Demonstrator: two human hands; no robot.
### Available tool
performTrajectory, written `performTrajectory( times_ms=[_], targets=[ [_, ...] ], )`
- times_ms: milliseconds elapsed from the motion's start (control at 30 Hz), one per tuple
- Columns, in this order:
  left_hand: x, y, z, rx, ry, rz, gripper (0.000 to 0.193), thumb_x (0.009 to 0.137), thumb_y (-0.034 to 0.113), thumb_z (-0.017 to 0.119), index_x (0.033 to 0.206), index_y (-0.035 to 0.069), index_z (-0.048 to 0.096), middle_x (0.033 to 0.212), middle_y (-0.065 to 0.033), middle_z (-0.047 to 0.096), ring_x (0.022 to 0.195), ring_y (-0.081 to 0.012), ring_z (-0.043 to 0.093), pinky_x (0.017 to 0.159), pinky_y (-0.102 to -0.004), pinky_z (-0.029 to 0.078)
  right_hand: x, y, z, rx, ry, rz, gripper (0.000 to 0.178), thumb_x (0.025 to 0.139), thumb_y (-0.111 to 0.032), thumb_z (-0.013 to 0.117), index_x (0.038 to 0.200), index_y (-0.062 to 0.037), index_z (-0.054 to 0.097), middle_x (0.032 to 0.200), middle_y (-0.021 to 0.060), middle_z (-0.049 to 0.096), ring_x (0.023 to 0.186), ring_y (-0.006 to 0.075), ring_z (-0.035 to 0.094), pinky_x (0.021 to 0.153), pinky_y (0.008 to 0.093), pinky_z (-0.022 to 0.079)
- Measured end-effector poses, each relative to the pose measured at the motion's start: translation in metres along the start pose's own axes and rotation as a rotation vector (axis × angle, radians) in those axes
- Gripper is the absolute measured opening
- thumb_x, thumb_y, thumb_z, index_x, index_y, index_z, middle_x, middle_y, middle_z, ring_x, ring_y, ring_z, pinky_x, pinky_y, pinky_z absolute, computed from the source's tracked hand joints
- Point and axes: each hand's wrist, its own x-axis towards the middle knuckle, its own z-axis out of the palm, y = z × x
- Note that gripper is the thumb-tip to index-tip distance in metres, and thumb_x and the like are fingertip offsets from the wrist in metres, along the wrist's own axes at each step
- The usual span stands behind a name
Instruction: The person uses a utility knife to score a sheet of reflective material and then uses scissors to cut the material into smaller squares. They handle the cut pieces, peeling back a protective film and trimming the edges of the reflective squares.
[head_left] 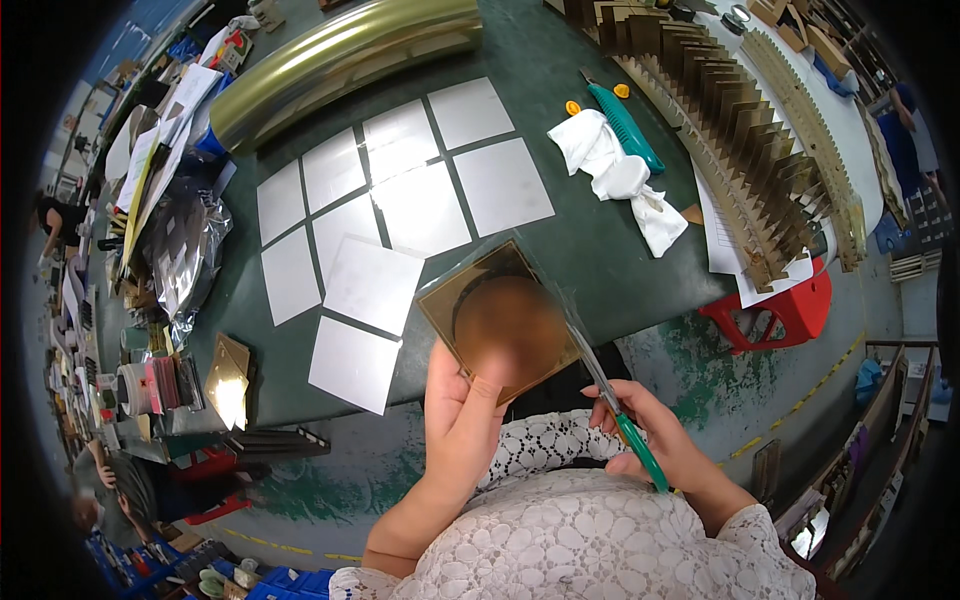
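Note:
My left hand (462,410) grips a square, amber-brown mirror-like plate (455,312) by its near corner, thumb across the face and fingers behind it. A round, dark-rimmed reflection fills much of the plate. Clear film (567,297) sticks out past its right edge. In my right hand (655,432) are green-handled scissors (648,458), their long metal blades lying along the plate's right edge. Whether the blades touch the film, I cannot tell. Just beyond the plate, several pale square sheets (420,205) lie in rows on the dark green table (590,275), two of them askew.
A shiny gold-green roll (345,70) lies at the far left. A green utility knife (627,125) rests by crumpled white cloths (655,220). Slotted racks of brown plates (735,130) stand at right, above a red stool (775,310). Plastic bags (190,250) and amber plates (230,380) edge the left side.

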Motion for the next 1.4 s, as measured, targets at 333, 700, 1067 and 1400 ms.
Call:
performTrajectory(
  times_ms=[333, 700, 1067, 1400],
  targets=[
    [0.001, -0.002, 0.0, 0.004, 0.012, -0.01, 0.041, 0.096, 0.007, 0.047, 0.136, 0.002, 0.035, 0.13, -0.013, 0.05, 0.12, -0.0199, 0.051, 0.099, -0.0351, 0.043, 0.0, 0.003, 0.0, -0.005, 0.003, -0.003, 0.077, 0.072, -0.029, 0.082, 0.131, -0.0035, 0.041, 0.123, 0.0079, 0.052, 0.101, 0.0153, 0.053, 0.091, 0.0321, 0.044],
    [0.001, -0.004, 0.0, 0.009, 0.032, -0.042, 0.042, 0.096, 0.005, 0.045, 0.137, 0.001, 0.033, 0.13, -0.0129, 0.05, 0.12, -0.0204, 0.05, 0.1, -0.0353, 0.043, -0.001, 0.001, 0.003, -0.057, 0.092, 0.044, 0.076, 0.069, -0.034, 0.083, 0.128, -0.0036, 0.047, 0.092, 0.0013, 0.048, 0.084, 0.0097, 0.046, 0.078, 0.024, 0.039],
    [-0.011, -0.021, -0.009, 0.107, -0.041, -0.195, 0.037, 0.098, 0.008, 0.046, 0.132, -0.001, 0.035, 0.123, -0.0103, 0.053, 0.112, -0.014, 0.052, 0.096, -0.0301, 0.043, 0.009, 0.003, 0.004, 0.102, 0.151, 0.081, 0.055, 0.082, -0.031, 0.073, 0.121, -0.0015, 0.05, 0.082, -0.002, 0.05, 0.071, 0.0044, 0.045, 0.063, 0.0184, 0.036],
    [-0.025, 0.012, -0.025, 0.39, 0.017, -0.204, 0.034, 0.087, -0.006, 0.06, 0.118, -0.001, 0.047, 0.108, -0.0066, 0.061, 0.095, -0.0108, 0.06, 0.079, -0.0231, 0.05, 0.013, -0.003, -0.008, 0.246, 0.115, 0.21, 0.038, 0.092, -0.025, 0.061, 0.121, -0.0027, 0.052, 0.08, -0.0019, 0.05, 0.063, 0.0035, 0.047, 0.055, 0.019, 0.04]
  ],
)
